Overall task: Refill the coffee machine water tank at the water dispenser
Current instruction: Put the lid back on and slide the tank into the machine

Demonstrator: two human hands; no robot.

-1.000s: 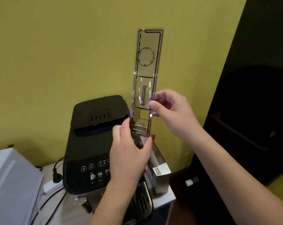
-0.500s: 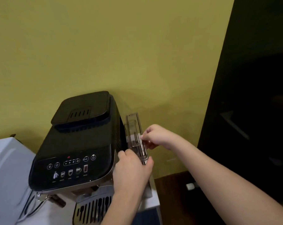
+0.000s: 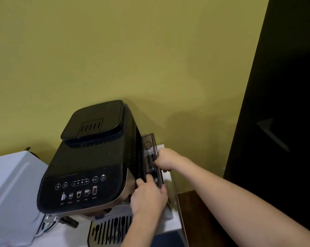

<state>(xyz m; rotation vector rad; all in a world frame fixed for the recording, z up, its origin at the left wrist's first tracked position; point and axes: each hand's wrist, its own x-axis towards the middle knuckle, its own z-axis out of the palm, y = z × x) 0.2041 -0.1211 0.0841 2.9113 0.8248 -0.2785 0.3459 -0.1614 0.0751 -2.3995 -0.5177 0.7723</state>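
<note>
A black coffee machine (image 3: 90, 157) stands on a white counter against the yellow wall. Its clear water tank (image 3: 149, 148) sits in the slot along the machine's right side, with the transparent lid lying flat on top. My left hand (image 3: 149, 196) grips the tank's front end, fingers wrapped over it. My right hand (image 3: 165, 160) pinches the lid and the tank's right edge about halfway along. The tank's lower part is hidden by the machine and my hands. No water dispenser shows.
A white appliance (image 3: 13, 189) stands left of the machine. The metal drip tray (image 3: 109, 229) juts out at the front. The white counter edge (image 3: 175, 223) drops to a brown floor (image 3: 200, 216) on the right. A dark doorway (image 3: 282, 104) fills the right side.
One second ago the clear lid stood upright in my right hand. It has come down flat onto the tank. Both hands have followed it down to the tank.
</note>
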